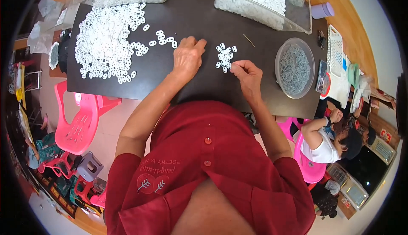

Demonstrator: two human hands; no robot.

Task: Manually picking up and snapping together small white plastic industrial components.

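While the left hand point(187, 58) rests fingers-down on the dark table point(204, 18) at centre frame, the right hand point(247, 75) pinches a small white ring point(232, 67) beside a little ring cluster point(225, 56).

A round clear bowl point(295, 68) of grey metal bits is sitting near the dark table's point(204, 18) right edge. Two clear plastic tubs point(263, 1) of white pieces are standing along its far edge. A lilac cup point(322, 10) is resting beyond the far right corner. A pink plastic chair point(80, 120) is standing beside the near left corner.
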